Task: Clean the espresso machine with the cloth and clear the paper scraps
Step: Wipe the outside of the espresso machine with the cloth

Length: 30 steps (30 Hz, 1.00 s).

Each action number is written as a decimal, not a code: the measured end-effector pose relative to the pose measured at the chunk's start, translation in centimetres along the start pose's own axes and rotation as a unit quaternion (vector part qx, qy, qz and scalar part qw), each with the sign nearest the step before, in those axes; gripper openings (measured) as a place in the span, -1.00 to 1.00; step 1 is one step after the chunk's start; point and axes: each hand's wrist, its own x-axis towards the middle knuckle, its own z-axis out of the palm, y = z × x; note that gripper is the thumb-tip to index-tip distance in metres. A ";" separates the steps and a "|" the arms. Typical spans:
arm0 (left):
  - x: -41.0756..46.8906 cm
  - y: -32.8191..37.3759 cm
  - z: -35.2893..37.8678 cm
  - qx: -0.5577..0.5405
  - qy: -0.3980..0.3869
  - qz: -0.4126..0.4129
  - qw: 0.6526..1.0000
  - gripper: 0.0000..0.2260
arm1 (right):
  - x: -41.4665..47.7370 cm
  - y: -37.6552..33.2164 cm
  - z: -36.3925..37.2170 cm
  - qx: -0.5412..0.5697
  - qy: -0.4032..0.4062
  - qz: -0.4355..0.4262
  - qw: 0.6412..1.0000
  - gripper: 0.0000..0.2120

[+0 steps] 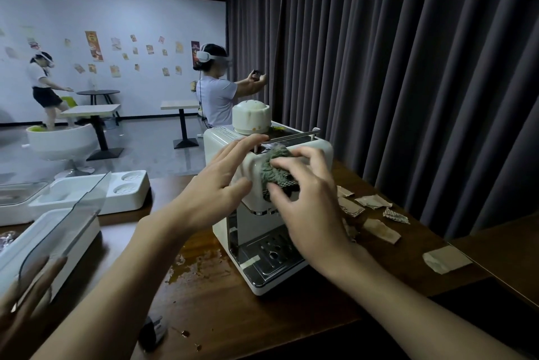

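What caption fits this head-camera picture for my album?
Right hand presses a green cloth on the espresso machine, left hand resting on it, paper scraps beside.

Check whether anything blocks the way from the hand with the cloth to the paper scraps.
Nothing visible does. The right hand holds the cloth against the espresso machine; the paper scraps lie on the table just right of it.

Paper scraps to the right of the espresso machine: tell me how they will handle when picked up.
The paper scraps look thin and torn, so they are probably very light and floppy. They lie flat on the table, so they are likely hard to pinch. One corrugated scrap is perhaps stiffer.
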 end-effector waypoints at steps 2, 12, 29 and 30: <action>0.0 0.1 0.0 0.007 -0.004 -0.007 1.000 -0.39 | 0.8 1.4 -0.8 -0.002 0.018 0.041 0.999 -0.72; 0.0 0.4 0.3 0.044 -0.006 -0.014 0.999 -0.29 | 2.3 5.8 -2.0 -0.055 0.023 0.195 0.979 -0.80; -0.1 0.8 0.5 0.041 0.004 -0.018 0.999 -0.29 | 1.9 4.7 -2.1 -0.020 0.022 0.200 0.979 -0.77; -0.1 0.8 0.5 0.038 0.005 -0.019 0.999 -0.29 | 1.7 4.3 -1.9 -0.019 0.020 0.198 0.980 -0.77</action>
